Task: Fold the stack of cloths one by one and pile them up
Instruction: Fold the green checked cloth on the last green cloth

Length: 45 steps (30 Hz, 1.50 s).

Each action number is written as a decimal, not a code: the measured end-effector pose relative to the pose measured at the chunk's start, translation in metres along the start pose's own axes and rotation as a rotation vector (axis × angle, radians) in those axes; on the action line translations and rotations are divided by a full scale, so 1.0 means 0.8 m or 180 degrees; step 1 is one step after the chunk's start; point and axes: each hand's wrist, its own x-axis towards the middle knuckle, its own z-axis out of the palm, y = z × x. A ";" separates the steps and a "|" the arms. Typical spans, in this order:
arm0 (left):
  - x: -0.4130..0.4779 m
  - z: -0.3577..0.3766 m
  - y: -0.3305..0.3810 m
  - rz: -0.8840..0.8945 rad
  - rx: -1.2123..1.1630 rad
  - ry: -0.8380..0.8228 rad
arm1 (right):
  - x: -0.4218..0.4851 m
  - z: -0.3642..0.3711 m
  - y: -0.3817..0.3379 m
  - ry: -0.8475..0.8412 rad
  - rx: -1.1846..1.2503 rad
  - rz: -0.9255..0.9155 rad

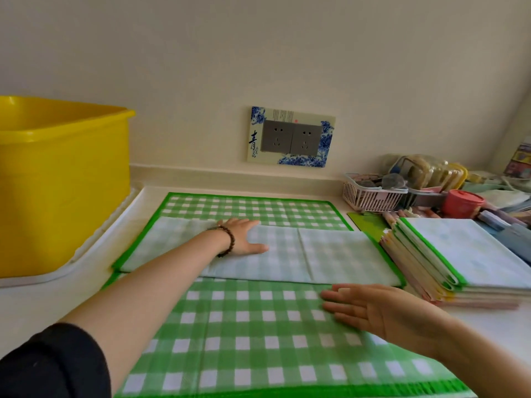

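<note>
**Left hand (244, 237) and right hand (382, 314) flat on the cloth (253, 354)**

Both hands lie open-palmed and grasp nothing. The left, with a bead bracelet (230, 239) at the wrist, rests with straight fingers on a pale band across the cloth's middle. The right presses with straight fingers on the near checked part.

The cloth is spread on the white counter (43, 305) in front of the person. It has green and white checks, a bright green hem and faint creases. The pale band shows only a washed-out check, like a reverse side turned up, and an edge divides it right of centre. Whether the band and the near part are one cloth or two cannot be told. The left arm and its black sleeve (43, 366) hide the near left corner.

A pile (459, 259) of folded cloths sits just to the right, cut off by the frame. Its lower layers blur into pink and yellow. Beyond it, a basket (370, 196) and clutter are too blurred to name. A yellow tub (57, 179) stands at the left.
</note>
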 end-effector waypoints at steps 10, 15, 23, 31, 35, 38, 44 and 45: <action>0.006 -0.014 0.000 -0.0395 -0.0062 0.0014 | 0.026 0.011 -0.003 0.0002 0.0274 -0.0128; -0.008 -0.031 -0.020 -0.0480 -0.0509 0.0149 | 0.063 0.005 -0.016 0.0115 0.0530 -0.0301; -0.046 -0.026 -0.053 -0.0549 -0.1818 0.0041 | 0.143 0.020 -0.042 0.0698 -0.0124 -0.0427; -0.052 0.005 -0.061 -0.0660 -0.2700 0.0420 | 0.209 0.023 -0.072 0.0990 -0.0632 -0.0439; -0.054 0.014 -0.054 -0.0594 -0.2849 0.0591 | 0.219 0.020 -0.079 0.0979 -0.0736 -0.0406; -0.061 0.013 -0.053 -0.0508 -0.2935 0.0527 | 0.215 0.018 -0.079 0.0912 -0.0687 -0.0444; -0.107 0.010 -0.058 0.0305 -0.1481 0.0515 | 0.173 0.009 -0.066 0.1265 -0.2610 -0.1408; -0.118 0.010 -0.057 0.0535 -0.1354 0.0340 | 0.160 0.008 -0.059 0.1175 -0.3034 -0.1596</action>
